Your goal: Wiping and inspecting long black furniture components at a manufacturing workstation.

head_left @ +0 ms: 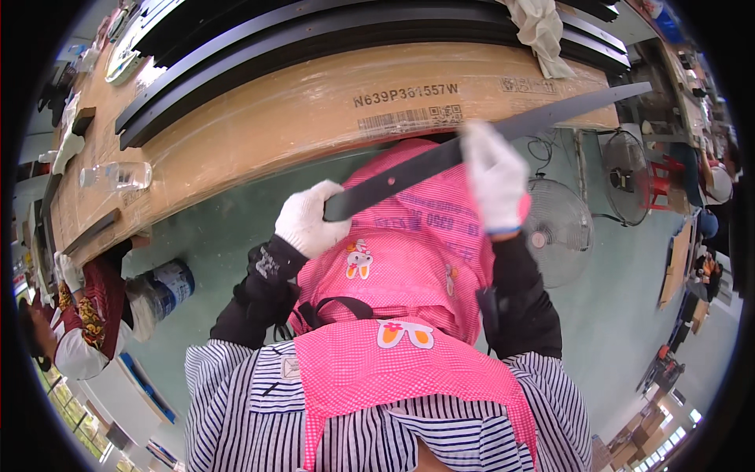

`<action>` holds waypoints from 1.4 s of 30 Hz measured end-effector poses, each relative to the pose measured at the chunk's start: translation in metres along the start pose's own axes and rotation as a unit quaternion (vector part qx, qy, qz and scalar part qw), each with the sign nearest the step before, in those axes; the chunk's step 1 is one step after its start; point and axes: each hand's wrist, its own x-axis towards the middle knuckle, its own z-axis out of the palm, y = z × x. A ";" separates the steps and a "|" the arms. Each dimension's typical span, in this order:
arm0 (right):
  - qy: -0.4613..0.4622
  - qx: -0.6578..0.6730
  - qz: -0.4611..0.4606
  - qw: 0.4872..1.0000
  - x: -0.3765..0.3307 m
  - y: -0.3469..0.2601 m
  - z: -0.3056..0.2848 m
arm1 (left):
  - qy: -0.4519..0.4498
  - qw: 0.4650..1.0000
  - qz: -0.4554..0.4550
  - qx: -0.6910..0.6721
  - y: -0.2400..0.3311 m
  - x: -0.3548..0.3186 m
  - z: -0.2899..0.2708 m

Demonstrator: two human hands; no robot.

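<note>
A long dark grey, nearly black flat strip with small holes slants across in front of me, rising to the right. My left hand, in a white glove, is closed round its near left end. My right hand, also white-gloved and blurred by motion, is wrapped over the strip near its middle. The strip's far end reaches past the right hand, over the table's right corner. Below the strip lies my pink checked apron with rabbit patches.
A film-wrapped cardboard surface spans the far side, with several long black profiles and a crumpled white cloth on it. A clear plastic bottle lies at left. Floor fans stand at right. Another person works at far left, beside a bucket.
</note>
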 end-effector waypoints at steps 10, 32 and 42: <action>-0.062 -0.040 -0.037 0.997 -0.038 -0.036 0.029 | -0.021 0.999 0.036 -0.017 0.031 0.066 0.040; 0.029 0.009 0.016 0.999 -0.032 -0.018 0.039 | 0.026 0.988 0.059 -0.139 -0.006 0.036 0.040; 0.056 0.067 0.226 0.970 0.007 0.009 -0.009 | 0.038 0.989 0.069 -0.125 -0.010 0.031 0.040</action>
